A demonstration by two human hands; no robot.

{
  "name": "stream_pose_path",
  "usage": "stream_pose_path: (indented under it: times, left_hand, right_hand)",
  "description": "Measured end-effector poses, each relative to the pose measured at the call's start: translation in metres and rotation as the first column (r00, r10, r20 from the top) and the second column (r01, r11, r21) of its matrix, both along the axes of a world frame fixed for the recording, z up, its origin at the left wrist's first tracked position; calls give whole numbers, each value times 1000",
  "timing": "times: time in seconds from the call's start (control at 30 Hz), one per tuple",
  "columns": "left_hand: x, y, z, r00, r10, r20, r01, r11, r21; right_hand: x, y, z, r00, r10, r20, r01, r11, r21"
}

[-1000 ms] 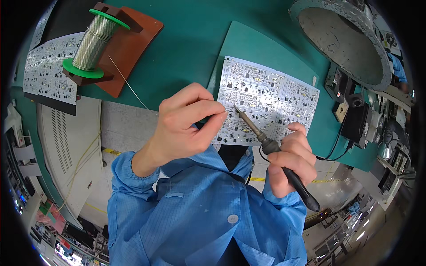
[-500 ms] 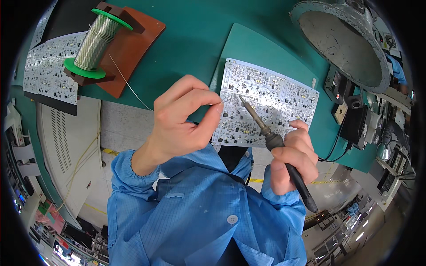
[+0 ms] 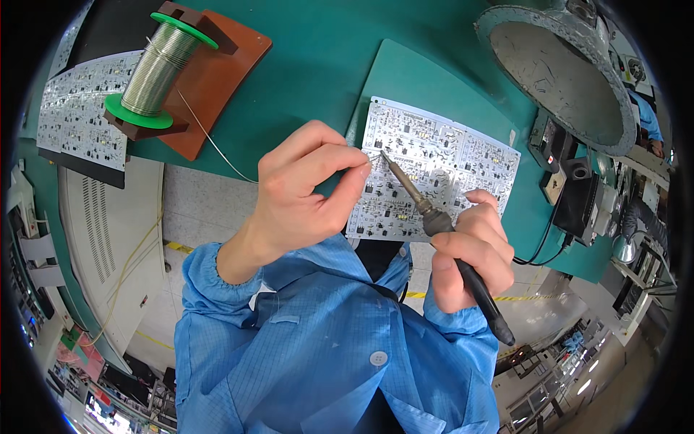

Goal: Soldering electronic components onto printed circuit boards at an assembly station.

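Between thumb and forefinger, my left hand (image 3: pixel 307 184) pinches a thin solder wire (image 3: pixel 225 158) that runs back to a spool (image 3: pixel 160 69) with green flanges. My right hand (image 3: pixel 477 253) is wrapped round the black handle of a soldering iron (image 3: pixel 434 217), which points up and left. Its tip is at the upper left part of a white circuit board (image 3: pixel 441 155) crowded with small parts, close to the left fingertips. Whether the tip touches the board or the wire I cannot tell. The board lies on a green mat (image 3: pixel 412 72).
The spool sits on a reddish-brown stand (image 3: pixel 238 54) at far left. More circuit boards (image 3: pixel 83 108) lie beside it on a black sheet. A grey round hood (image 3: pixel 560 76) overhangs the far right, with a black box (image 3: pixel 578 202) and cables below it. A person's arm shows at the right rim.
The iron's tip has moved slightly left, nearer my left fingertips. My left hand has shifted a little to the right with the wire.
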State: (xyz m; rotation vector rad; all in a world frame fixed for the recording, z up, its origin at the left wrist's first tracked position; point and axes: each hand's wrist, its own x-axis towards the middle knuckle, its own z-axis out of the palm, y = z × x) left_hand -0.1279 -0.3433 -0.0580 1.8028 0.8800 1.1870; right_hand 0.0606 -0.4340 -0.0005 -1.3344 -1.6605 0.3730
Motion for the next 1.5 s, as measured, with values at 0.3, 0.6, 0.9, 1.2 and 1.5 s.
stream_pose_path:
  times: [0.3, 0.6, 0.9, 1.2, 1.5]
  left_hand:
    - [-1, -1, 0, 1000, 5, 12, -5, 1000, 2]
    - [-6, -1, 3, 998, -25, 54, 27, 999, -43]
    - [5, 0, 1, 996, -92, -13, 93, 992, 91]
    - [4, 8, 5, 1000, -17, -9, 18, 997, 69]
    - [7, 20, 5, 998, 51, -21, -50, 998, 35]
  right_hand:
    - [-2, 0, 2, 1000, 16, 2, -16, 1000, -22]
    - [6, -8, -1, 995, -30, -97, 34, 999, 34]
    - [24, -20, -5, 985, -126, -115, 129, 991, 18]
    - [23, -15, -6, 980, -144, -135, 151, 988, 38]
    - [8, 10, -5, 995, -89, -55, 93, 994, 65]
